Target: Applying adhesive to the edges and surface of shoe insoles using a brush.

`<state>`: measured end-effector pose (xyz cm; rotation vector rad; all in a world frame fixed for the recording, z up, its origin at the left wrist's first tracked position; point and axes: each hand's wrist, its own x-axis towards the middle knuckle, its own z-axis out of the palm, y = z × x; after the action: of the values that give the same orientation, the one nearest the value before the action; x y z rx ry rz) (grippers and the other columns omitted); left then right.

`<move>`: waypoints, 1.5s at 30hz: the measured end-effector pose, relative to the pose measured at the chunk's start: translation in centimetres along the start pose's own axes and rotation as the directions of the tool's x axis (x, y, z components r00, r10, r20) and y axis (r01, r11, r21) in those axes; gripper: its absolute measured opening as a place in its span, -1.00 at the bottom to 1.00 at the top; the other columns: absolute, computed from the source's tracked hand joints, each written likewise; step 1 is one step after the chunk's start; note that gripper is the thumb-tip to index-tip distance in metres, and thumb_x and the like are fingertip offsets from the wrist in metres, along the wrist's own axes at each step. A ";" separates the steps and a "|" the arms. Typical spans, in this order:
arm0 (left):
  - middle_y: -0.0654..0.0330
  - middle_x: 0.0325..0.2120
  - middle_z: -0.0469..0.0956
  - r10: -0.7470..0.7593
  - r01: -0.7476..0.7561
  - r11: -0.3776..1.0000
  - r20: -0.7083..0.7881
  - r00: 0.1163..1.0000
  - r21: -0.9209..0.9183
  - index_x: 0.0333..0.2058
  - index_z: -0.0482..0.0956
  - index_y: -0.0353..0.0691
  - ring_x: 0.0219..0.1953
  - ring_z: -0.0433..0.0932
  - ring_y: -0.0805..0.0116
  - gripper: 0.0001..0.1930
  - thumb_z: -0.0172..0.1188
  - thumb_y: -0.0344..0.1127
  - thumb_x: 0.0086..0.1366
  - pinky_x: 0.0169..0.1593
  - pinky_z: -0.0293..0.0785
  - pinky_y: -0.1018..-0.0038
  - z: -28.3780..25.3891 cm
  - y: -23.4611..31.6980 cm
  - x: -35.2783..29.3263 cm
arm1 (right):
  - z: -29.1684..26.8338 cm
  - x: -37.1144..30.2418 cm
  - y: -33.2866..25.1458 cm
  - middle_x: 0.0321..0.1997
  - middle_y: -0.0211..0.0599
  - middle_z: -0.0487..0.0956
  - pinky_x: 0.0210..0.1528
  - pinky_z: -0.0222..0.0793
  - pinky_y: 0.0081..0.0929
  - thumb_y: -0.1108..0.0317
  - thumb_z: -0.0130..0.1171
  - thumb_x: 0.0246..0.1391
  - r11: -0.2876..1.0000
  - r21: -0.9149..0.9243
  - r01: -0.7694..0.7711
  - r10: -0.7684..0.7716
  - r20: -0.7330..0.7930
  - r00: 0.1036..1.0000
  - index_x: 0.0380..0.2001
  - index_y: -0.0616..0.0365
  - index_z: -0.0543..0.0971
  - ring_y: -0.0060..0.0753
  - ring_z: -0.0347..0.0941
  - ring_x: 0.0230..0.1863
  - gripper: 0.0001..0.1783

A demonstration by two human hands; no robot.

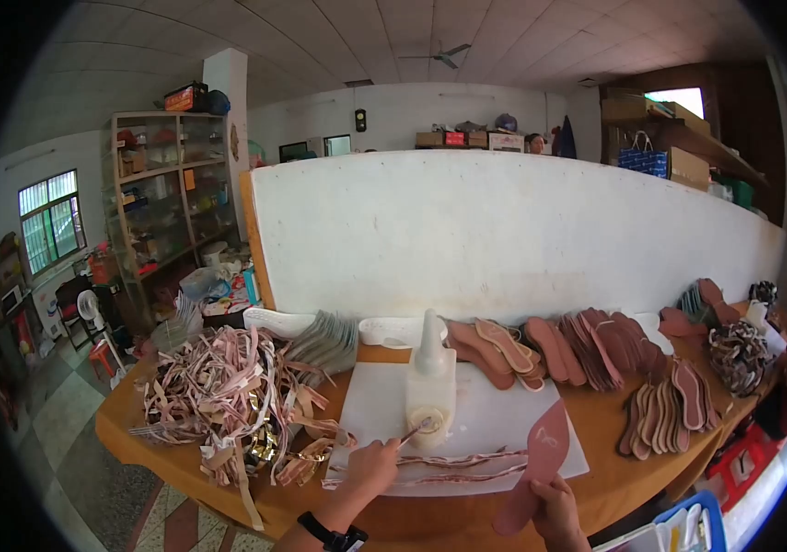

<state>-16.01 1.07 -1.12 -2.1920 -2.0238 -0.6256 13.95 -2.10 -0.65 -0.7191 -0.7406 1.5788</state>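
Note:
My left hand is closed round a thin brush-like stick. Its far end reaches into the round opening of a white plastic bottle, where pale stuff shows; the tip itself is hard to make out. In my right hand a pink insole is gripped by its lower part, tilted, with a pale mark on its upper part. Beneath the bottle lies a white board. Narrow pink and white strips stretch across the board between my hands.
A large heap of tangled strips covers the table's left. Grey insoles lean behind it. Rows of pink insoles and a smaller group lie right. A white partition rises behind; a blue bin stands lower right.

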 end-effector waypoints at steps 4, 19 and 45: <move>0.04 -0.58 0.48 -0.017 0.017 1.000 -0.033 0.999 -0.008 -0.30 0.43 -0.16 -0.56 0.50 0.02 -0.83 0.00 -0.33 0.10 -0.48 0.42 0.20 0.2 -0.1 -0.1 | 0.5 0.3 0.2 -0.30 -0.26 0.47 -0.16 0.32 -0.44 0.56 -0.02 -0.07 0.999 0.033 -0.011 0.010 0.027 1.000 -0.22 0.29 0.40 -0.36 0.41 -0.25 -0.73; 0.00 -0.52 0.47 -0.092 0.090 0.994 -0.027 0.995 -0.065 -0.38 0.41 -0.24 -0.49 0.49 -0.02 -0.88 0.00 -0.35 0.11 -0.41 0.43 0.19 1.0 -0.1 -0.6 | 0.3 1.3 0.6 -0.32 -0.29 0.49 -0.16 0.32 -0.45 0.60 0.00 -0.08 0.991 0.046 -0.126 0.123 0.060 0.991 -0.30 0.27 0.46 -0.37 0.41 -0.25 -0.80; 0.32 -0.60 0.41 -0.237 0.229 0.065 0.208 0.949 -0.971 -0.08 0.42 -0.26 -0.70 0.19 0.69 -0.70 0.03 -0.49 0.18 -0.65 0.09 0.74 -2.3 5.9 -1.7 | 0.5 2.2 1.3 -0.25 -0.40 0.51 -0.17 0.36 -0.54 0.52 0.04 -0.01 0.991 -0.095 -0.094 0.101 0.070 0.992 -0.19 0.13 0.46 -0.51 0.43 -0.21 -0.74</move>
<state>-10.90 -2.02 1.59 -2.1047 -2.1688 -2.8151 12.54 -0.11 -1.49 -0.7766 -0.8482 1.6766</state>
